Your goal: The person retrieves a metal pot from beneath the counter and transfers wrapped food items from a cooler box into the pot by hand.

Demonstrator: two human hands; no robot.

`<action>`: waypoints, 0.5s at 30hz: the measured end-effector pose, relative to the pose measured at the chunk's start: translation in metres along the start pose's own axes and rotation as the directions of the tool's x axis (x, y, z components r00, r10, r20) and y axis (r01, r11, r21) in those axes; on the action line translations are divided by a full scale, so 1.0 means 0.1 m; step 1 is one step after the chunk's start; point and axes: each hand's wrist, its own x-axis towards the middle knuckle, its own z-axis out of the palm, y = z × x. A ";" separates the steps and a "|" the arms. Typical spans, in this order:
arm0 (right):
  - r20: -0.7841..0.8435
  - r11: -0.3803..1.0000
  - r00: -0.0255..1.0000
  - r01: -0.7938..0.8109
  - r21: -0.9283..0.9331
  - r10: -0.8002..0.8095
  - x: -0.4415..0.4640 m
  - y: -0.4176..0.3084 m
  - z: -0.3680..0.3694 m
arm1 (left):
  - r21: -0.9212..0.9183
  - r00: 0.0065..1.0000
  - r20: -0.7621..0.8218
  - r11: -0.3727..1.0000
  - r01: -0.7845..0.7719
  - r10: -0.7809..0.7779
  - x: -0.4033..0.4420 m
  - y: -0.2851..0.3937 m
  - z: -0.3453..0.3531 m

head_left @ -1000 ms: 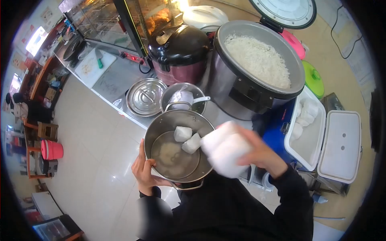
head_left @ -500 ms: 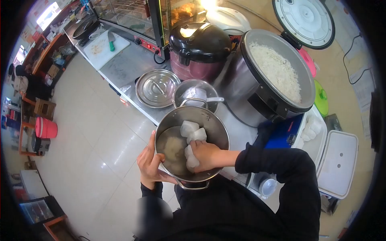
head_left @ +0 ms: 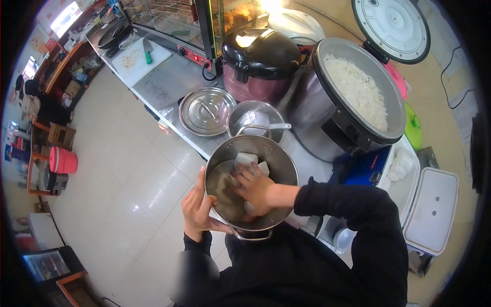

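Observation:
A deep stainless steel pot (head_left: 280, 153) with loop handles is tilted in front of me, with cloudy brownish liquid (head_left: 223, 202) inside. My left hand (head_left: 197, 207) grips its left side, thumb over the rim and fingers along the outer wall. Down inside the pot is my right hand (head_left: 255, 192), fingers spread over pale, whitish chunks (head_left: 246, 160). Some chunks lie partly under the palm, and their kind is unclear. Its fingertips reach toward the liquid.
Beyond the pot stand a smaller pan (head_left: 236, 115) holding a white-handled utensil and a steel lid (head_left: 207, 111). A large open cooker of rice (head_left: 355, 92) is at the right, beside a closed black-topped cooker (head_left: 262, 61). A knife (head_left: 148, 52) lies on a cutting board (head_left: 135, 69).
My right hand has shifted across the chunks, its fingers now spread toward the liquid on the left. My left hand keeps its hold on the pot; the whole view has moved slightly.

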 end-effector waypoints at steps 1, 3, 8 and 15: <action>0.015 1.000 1.000 -0.018 -0.005 0.018 0.06 0.07 0.03 | -0.003 1.000 0.003 1.000 0.001 -0.001 0.00 0.00 0.00; 0.043 0.998 0.997 -0.056 -0.012 0.057 0.17 0.16 0.04 | 0.009 1.000 0.026 1.000 0.010 -0.011 -0.01 0.00 -0.02; 0.321 0.970 0.931 -0.104 -0.221 0.173 0.28 0.08 0.04 | 0.057 0.978 0.165 0.991 0.123 -0.131 -0.19 0.05 -0.10; -0.077 0.798 0.970 -0.142 0.586 0.229 -0.69 0.00 -0.60 | -0.025 0.984 0.165 0.997 0.070 -0.065 -0.20 0.07 -0.02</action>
